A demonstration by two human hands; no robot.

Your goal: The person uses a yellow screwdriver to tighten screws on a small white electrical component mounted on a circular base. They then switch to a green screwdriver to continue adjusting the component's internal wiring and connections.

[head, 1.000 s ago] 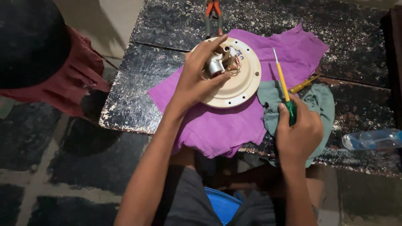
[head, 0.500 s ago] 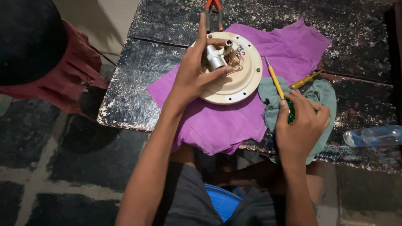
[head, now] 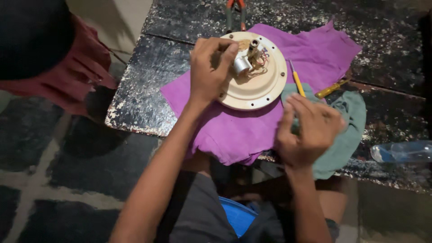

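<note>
Head view, left hand (head: 210, 69): fingers curled and clamped on a small silvery metal cylinder (head: 241, 65) at the middle of the round cream disc (head: 258, 85).
Disc: smooth, flat-rimmed, lying on a crumpled purple cloth (head: 234, 130), at 12 o'clock from the person.
Right hand (head: 310, 130): at 4 o'clock from the disc, closed around a thin yellow-shafted screwdriver (head: 297, 83), over a soft teal cloth (head: 348, 130).
Desk (head: 139, 96): dark, speckled, rough-looking.
Bottle (head: 400, 152): clear plastic, at 3 o'clock.
</note>
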